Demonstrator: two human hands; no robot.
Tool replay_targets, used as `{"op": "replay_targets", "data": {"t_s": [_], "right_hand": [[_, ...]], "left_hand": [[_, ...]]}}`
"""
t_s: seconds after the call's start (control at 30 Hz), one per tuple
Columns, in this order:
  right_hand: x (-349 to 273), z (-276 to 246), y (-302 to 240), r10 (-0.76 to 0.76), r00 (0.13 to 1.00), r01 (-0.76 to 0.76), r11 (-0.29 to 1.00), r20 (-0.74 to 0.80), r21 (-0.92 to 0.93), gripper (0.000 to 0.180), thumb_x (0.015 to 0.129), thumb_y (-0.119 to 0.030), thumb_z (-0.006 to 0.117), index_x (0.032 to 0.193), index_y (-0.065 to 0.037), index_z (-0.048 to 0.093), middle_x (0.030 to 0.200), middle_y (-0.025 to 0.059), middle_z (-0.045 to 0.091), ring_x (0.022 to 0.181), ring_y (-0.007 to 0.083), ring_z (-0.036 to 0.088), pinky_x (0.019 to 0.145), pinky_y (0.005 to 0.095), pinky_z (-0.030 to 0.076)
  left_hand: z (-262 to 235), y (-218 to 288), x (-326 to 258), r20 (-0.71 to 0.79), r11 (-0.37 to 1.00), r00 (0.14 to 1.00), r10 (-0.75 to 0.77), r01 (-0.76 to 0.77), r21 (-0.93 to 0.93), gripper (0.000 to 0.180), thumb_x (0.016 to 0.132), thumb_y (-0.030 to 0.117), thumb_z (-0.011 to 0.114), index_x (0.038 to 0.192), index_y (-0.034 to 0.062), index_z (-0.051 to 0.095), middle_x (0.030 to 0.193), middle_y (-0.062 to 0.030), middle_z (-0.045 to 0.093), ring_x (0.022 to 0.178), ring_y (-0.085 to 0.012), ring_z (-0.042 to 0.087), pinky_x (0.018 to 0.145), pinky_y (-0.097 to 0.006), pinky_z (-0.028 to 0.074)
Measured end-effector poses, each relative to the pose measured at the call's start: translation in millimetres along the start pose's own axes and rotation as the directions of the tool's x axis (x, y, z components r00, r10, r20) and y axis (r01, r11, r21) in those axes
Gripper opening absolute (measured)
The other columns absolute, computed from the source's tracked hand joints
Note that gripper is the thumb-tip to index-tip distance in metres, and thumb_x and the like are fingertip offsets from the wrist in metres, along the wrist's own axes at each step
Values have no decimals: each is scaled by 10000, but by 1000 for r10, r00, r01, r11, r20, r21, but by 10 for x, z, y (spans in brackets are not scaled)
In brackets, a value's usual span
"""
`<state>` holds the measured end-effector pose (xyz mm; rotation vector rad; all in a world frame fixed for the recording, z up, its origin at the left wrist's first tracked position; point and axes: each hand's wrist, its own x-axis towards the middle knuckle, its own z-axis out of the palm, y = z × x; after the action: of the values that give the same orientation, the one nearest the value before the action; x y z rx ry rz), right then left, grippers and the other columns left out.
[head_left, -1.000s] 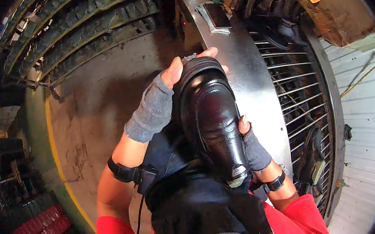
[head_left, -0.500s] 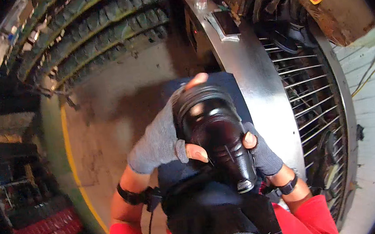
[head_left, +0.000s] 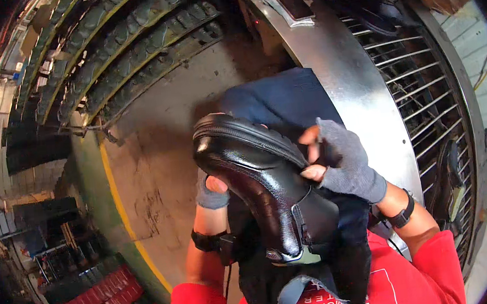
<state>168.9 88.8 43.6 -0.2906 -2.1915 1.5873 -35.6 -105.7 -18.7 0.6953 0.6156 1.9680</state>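
Note:
A glossy black leather boot [head_left: 258, 180] lies tilted across my lap, its ridged sole edge [head_left: 247, 134] turned up and its shaft toward me. My left hand [head_left: 214, 191], in a grey fingerless glove, grips the boot from its left side. Only the thumb and part of the glove show; the other fingers are behind the boot. At the right end of the sole edge is my right hand [head_left: 341, 160], gloved the same way. Its fingers are bent with the thumb against the boot's edge. A dark patch lies between finger and thumb; what it is cannot be made out.
Dark blue cloth [head_left: 285, 98] covers my lap under the boot. At right runs a metal bench [head_left: 361, 99] with a phone [head_left: 294, 4] on it, then a barred rack [head_left: 420, 100] holding dark shoes. Racks of shoe-shaped forms [head_left: 145, 44] stand far left.
The boot has turned, so its side and sole edge now face up. My left hand has shifted lower along its left side; my right hand has moved up to the sole edge.

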Motion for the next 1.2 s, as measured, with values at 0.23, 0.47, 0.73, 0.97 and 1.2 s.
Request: {"op": "replay_targets", "data": {"t_s": [0.23, 0.47, 0.73, 0.97, 1.2], "right_hand": [[-112, -153, -60, -97, 979, 100, 995, 178, -10, 581, 949, -172, 611, 1509, -38, 535, 818, 195, 609, 715, 370, 668, 683, 414, 525], [295, -617, -497, 102, 981, -74, 983, -167, 167, 813, 947, -202, 759, 1635, -27, 363, 1445, 152, 621, 1280, 186, 600, 1077, 354, 474], [502, -857, -778, -82, 982, 88, 996, 172, -32, 454, 798, -207, 810, 1206, -16, 753, 1349, 206, 686, 1287, 321, 632, 1138, 452, 440], [277, -619, -489, -6, 996, 47, 900, -93, 433, 901, 714, -416, 862, 1475, -59, 539, 1526, 165, 520, 1376, 281, 544, 1149, 418, 417], [-148, -232, -293, 404, 914, -395, 871, 30, 293, 1131, 672, -304, 943, 1608, -11, 381, 1484, 120, 554, 1344, 234, 559, 1140, 382, 438]], "left_hand": [[184, -308, 538, 501, 818, 841, 206, 133, -559, 1067, 628, 551, 995, 1458, 44, 558, 1363, -173, 665, 1194, -330, 678, 1035, -485, 582], [927, 141, 740, -91, 877, 978, -186, 207, 433, 950, 675, 470, 909, 1405, -22, 552, 1296, -115, 671, 1194, -225, 652, 1074, -377, 508], [1483, 71, 982, -60, 488, 925, -376, 253, 835, 1012, 715, 456, 915, 1501, 1, 469, 1371, -136, 640, 1292, -263, 617, 1098, -383, 483], [1583, 368, 835, -105, 257, 993, 46, 90, 962, 930, 802, 508, 861, 1483, 12, 467, 1175, -222, 741, 1081, -387, 752, 921, -430, 591], [1434, 320, 809, -311, 355, 859, 408, 164, 920, 769, 823, 205, 890, 1460, 27, 498, 1250, -102, 690, 1141, -202, 672, 1008, -361, 538]]}}
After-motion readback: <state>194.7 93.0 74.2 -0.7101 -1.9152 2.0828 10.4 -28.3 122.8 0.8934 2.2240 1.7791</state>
